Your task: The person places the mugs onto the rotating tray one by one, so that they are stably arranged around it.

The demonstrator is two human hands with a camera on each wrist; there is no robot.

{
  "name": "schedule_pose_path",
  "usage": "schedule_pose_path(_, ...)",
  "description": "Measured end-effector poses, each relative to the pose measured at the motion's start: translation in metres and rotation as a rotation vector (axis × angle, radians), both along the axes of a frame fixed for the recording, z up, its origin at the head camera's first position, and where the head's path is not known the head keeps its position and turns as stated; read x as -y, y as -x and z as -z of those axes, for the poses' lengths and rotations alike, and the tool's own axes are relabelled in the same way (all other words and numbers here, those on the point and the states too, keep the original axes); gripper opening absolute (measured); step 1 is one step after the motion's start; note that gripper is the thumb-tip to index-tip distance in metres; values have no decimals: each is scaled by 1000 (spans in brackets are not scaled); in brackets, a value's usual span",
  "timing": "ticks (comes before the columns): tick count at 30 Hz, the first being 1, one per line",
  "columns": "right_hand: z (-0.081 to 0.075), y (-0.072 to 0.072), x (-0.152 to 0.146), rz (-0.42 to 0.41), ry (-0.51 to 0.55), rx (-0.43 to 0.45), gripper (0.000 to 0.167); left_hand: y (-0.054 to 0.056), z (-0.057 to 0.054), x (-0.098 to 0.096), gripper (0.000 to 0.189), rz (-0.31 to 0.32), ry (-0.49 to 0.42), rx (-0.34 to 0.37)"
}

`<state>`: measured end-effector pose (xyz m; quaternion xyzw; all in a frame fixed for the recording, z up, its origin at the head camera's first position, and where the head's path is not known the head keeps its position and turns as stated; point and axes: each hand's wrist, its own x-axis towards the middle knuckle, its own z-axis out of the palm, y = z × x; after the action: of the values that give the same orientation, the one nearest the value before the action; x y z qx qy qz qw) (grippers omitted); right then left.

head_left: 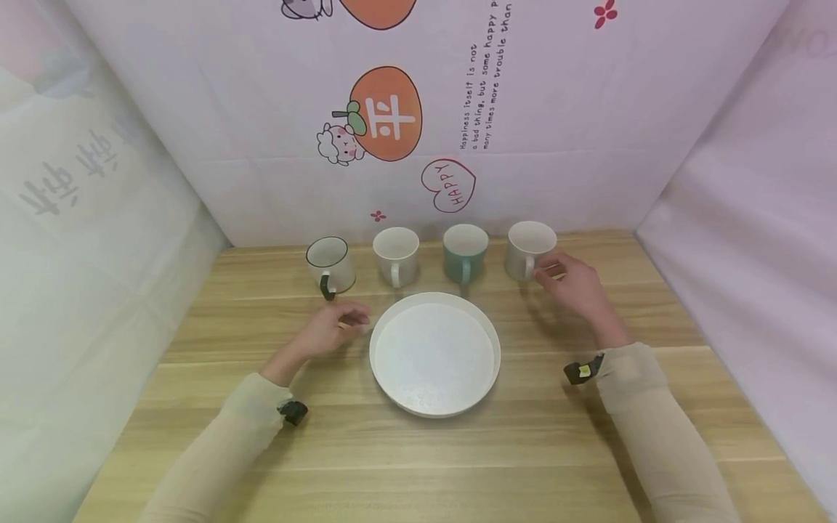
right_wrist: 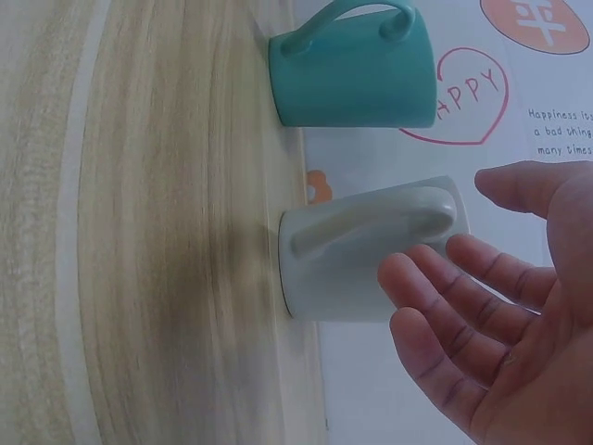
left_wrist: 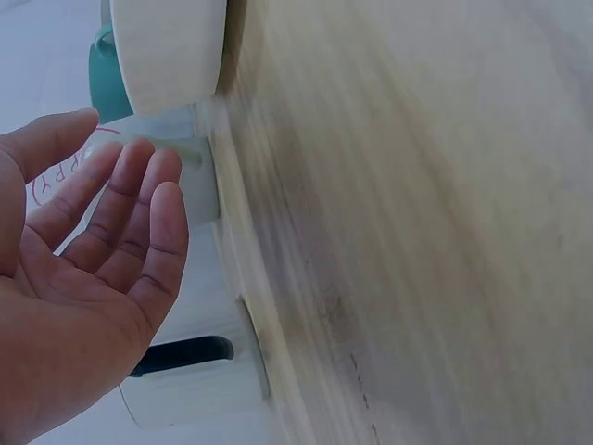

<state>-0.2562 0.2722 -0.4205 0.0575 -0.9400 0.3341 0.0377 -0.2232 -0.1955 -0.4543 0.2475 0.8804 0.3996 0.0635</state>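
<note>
My right hand (head_left: 577,287) is beside the rightmost white mug (head_left: 516,254), fingertips close to its handle (right_wrist: 371,222). In the right wrist view the thumb and fingers are spread apart, loosely bent, with nothing between them. My left hand (head_left: 332,328) hovers over the table just left of a round white tray (head_left: 434,356), its fingers relaxed and holding nothing. Behind that hand stands a white mug with a black rim and black handle (head_left: 327,286). A second white mug (head_left: 407,265) and a teal mug (head_left: 466,254) complete the row, all upright.
The mugs line the back of the wooden table (head_left: 405,465), handles facing the front. A printed white cloth (head_left: 556,131) hangs right behind them, and cloth walls stand at both sides. The tray's low rim rises in front of the two middle mugs.
</note>
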Motion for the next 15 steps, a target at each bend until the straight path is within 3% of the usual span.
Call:
schedule_pose_path(6, 2, 3, 2, 6, 7, 4, 40, 0, 2, -3, 28, 21, -3, -25)
schedule_pose_path(15, 4, 7, 6, 13, 0, -22, 39, -2, 2, -6, 28, 27, -5, 8)
